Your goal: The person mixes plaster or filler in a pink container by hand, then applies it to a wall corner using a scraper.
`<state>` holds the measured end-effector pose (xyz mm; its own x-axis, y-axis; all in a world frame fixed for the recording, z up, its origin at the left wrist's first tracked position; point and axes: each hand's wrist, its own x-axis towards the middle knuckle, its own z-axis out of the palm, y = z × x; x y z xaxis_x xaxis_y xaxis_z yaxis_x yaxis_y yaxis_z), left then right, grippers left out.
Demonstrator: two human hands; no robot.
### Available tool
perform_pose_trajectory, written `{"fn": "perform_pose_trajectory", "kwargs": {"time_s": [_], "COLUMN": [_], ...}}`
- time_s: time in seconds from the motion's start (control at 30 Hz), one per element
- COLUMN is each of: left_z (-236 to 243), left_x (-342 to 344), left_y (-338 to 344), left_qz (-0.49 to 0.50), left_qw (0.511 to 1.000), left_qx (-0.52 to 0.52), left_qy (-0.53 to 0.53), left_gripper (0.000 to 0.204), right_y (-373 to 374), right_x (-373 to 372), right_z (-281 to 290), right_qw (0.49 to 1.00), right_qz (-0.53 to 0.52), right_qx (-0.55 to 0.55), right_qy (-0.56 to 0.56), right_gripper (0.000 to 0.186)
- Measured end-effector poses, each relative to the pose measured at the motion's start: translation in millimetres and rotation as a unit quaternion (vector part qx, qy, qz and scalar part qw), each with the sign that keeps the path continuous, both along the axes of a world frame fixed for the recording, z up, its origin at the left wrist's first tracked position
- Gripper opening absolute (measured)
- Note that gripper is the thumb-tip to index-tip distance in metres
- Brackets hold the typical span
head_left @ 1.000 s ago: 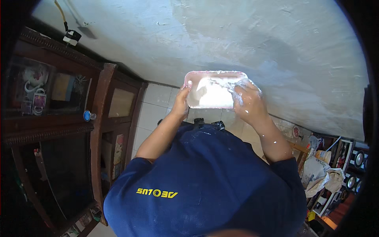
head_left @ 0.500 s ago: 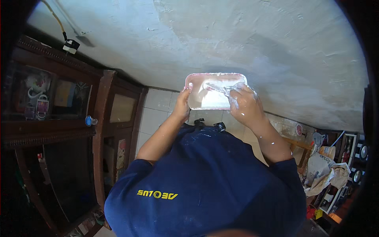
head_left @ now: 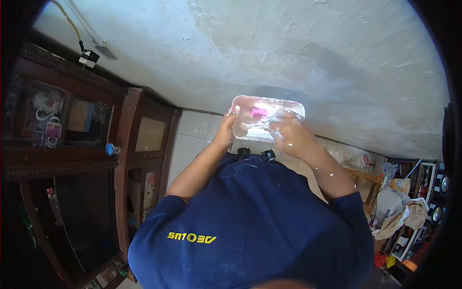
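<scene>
A shallow pink tray (head_left: 244, 114) with rounded corners is held up in front of my chest, close to the wall. White paste or paint smears its inside, and a bright pink patch shows near its middle. My left hand (head_left: 226, 131) is closed on the tray's left edge, thumb over the rim. Over the tray's right half, my right hand (head_left: 292, 137) is closed round a white-smeared flat tool (head_left: 270, 118) that reaches into the tray. The tool's exact kind is hard to make out. White splashes dot my right hand and forearm.
A patchy, rough plastered wall (head_left: 298, 53) rises just ahead. Dark wooden cabinets (head_left: 122, 159) with glass panes stand along the left. A socket on a yellow cable (head_left: 89, 58) hangs above them. On the right are a cluttered shelf (head_left: 416, 212) and a crumpled paper bag (head_left: 391, 204).
The tray has come slightly nearer and to the right, with both hands. My right hand has shifted lower with the tool, and the pink patch inside the tray now shows.
</scene>
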<state>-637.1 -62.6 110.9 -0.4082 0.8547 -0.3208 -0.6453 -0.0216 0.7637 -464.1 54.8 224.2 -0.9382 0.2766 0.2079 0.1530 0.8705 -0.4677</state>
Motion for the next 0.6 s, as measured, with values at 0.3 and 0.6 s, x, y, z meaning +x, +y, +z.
{"fn": "perform_pose_trajectory", "kwargs": {"time_s": [0.3,0.6], "left_z": [23.3,1.1], "left_x": [0.3,-9.3], "left_y": [-3.3,-15.5], "left_qz": [-0.043,-0.024], "left_qw": [0.999,0.999], "left_qx": [0.029,0.032], "left_qy": [0.006,-0.017], "left_gripper": [0.045,0.048], "right_y": [-1.6,-12.1], "right_x": [-13.7,-2.0], "right_z": [-13.8,5.1], "right_qw": [0.993,0.997], "right_qz": [-0.031,0.03], "right_qx": [0.107,0.022], "right_qy": [0.032,0.065], "right_gripper": [0.018,0.012]}}
